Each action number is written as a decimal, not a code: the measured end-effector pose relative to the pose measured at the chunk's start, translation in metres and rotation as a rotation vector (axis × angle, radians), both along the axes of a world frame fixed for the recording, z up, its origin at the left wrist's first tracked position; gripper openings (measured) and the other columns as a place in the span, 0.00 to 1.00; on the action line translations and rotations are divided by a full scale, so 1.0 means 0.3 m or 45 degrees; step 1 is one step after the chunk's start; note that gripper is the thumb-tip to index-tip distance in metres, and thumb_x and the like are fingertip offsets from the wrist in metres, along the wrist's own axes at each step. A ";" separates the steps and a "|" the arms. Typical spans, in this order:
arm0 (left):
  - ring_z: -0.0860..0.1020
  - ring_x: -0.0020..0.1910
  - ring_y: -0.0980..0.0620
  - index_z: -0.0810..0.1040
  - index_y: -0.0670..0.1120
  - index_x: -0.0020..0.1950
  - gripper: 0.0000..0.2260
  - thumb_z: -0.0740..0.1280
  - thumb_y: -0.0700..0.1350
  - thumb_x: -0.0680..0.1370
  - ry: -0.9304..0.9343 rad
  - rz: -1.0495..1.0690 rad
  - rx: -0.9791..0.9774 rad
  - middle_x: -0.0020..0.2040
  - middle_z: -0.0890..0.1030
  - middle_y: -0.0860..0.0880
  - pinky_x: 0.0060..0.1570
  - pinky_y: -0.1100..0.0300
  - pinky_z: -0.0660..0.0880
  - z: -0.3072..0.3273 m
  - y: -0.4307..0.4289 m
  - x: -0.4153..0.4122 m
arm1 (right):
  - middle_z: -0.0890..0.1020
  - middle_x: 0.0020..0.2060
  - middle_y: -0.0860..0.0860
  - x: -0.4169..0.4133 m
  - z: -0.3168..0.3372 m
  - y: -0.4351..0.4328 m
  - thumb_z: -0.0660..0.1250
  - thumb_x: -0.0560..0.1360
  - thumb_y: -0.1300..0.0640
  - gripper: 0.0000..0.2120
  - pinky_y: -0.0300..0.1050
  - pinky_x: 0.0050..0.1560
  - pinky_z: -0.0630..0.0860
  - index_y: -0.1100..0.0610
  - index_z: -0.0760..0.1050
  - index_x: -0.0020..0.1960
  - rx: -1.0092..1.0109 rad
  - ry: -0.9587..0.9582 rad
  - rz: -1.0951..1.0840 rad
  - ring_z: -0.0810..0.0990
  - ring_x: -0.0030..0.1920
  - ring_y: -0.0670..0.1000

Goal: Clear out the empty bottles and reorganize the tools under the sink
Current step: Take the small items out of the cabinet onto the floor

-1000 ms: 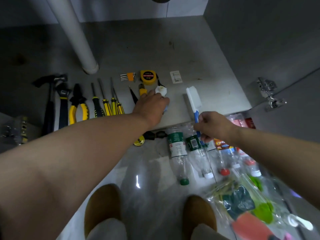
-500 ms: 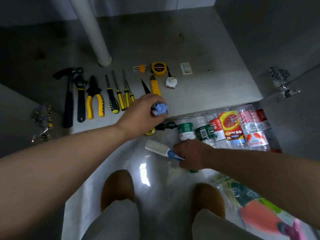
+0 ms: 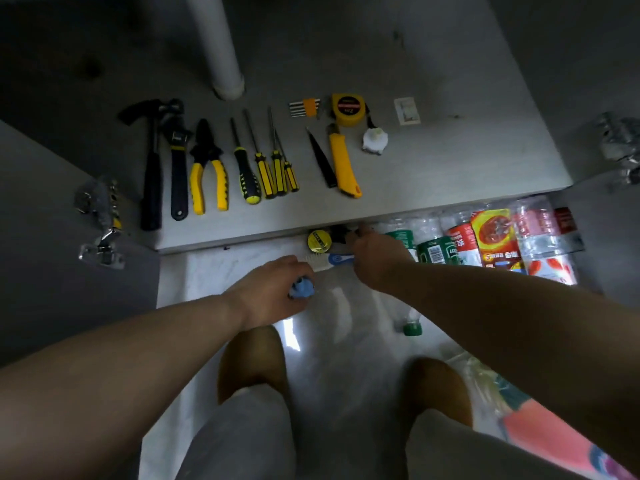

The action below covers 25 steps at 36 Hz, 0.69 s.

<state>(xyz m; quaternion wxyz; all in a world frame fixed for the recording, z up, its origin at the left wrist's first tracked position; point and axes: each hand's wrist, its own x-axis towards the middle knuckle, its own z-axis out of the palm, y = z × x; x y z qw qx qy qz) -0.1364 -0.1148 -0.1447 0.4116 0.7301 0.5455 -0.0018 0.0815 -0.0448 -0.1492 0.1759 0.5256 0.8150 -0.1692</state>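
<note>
My left hand [image 3: 273, 292] is closed around a small blue object [image 3: 302, 288] just above the white floor in front of the cabinet. My right hand [image 3: 377, 256] grips the blue handle of a white brush [image 3: 323, 262], whose bristle end points left toward the left hand. Tools lie in a row on the cabinet floor: hammer [image 3: 151, 168], wrench [image 3: 178, 161], yellow pliers [image 3: 207, 171], several screwdrivers [image 3: 265, 164], yellow utility knife [image 3: 341, 164], yellow tape measure [image 3: 347, 109]. Empty plastic bottles [image 3: 491, 237] lie on the floor at the right.
A white drain pipe [image 3: 216, 43] stands at the cabinet's back. A white cap [image 3: 374, 140] and a small white plate [image 3: 407, 110] lie by the tape measure. A yellow roll [image 3: 319, 241] sits under the cabinet edge. Open doors with hinges [image 3: 100, 220] flank both sides. A bag of rubbish [image 3: 540, 441] lies at lower right.
Both hands have drawn back from the cabinet floor to the tiled floor. The left hand carried the blue object with it, and the right brought the brush down, now pointing left.
</note>
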 end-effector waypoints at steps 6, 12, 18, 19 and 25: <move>0.76 0.52 0.52 0.78 0.54 0.59 0.13 0.72 0.47 0.75 0.019 -0.060 -0.092 0.55 0.75 0.52 0.54 0.57 0.74 -0.045 0.007 0.045 | 0.83 0.43 0.58 0.060 0.143 0.047 0.61 0.76 0.55 0.07 0.52 0.43 0.79 0.54 0.78 0.48 0.104 0.303 0.067 0.82 0.44 0.62; 0.77 0.54 0.50 0.78 0.53 0.59 0.13 0.73 0.49 0.75 0.076 -0.054 -0.085 0.57 0.77 0.51 0.56 0.52 0.76 -0.057 0.021 0.057 | 0.75 0.56 0.58 0.072 0.243 0.220 0.64 0.76 0.58 0.13 0.54 0.44 0.77 0.53 0.75 0.60 0.485 0.646 -0.305 0.78 0.45 0.63; 0.77 0.56 0.52 0.78 0.56 0.57 0.12 0.73 0.52 0.74 0.084 0.030 -0.116 0.59 0.78 0.52 0.58 0.51 0.77 -0.045 0.013 0.024 | 0.68 0.67 0.61 0.030 0.209 0.397 0.66 0.78 0.58 0.22 0.53 0.57 0.75 0.54 0.70 0.71 0.348 0.457 -0.365 0.76 0.57 0.66; 0.77 0.56 0.52 0.78 0.56 0.56 0.12 0.73 0.52 0.75 0.075 0.058 -0.122 0.59 0.78 0.52 0.59 0.52 0.77 -0.044 0.010 0.013 | 0.70 0.65 0.61 0.029 0.201 0.406 0.66 0.78 0.59 0.19 0.52 0.56 0.75 0.55 0.72 0.69 0.361 0.441 -0.372 0.76 0.57 0.66; 0.78 0.52 0.49 0.81 0.50 0.55 0.10 0.74 0.46 0.75 0.051 0.322 -0.058 0.53 0.79 0.49 0.53 0.58 0.75 -0.051 0.017 -0.065 | 0.79 0.54 0.61 0.066 0.200 0.366 0.66 0.79 0.58 0.07 0.51 0.49 0.76 0.58 0.77 0.56 0.443 0.431 -0.361 0.78 0.52 0.64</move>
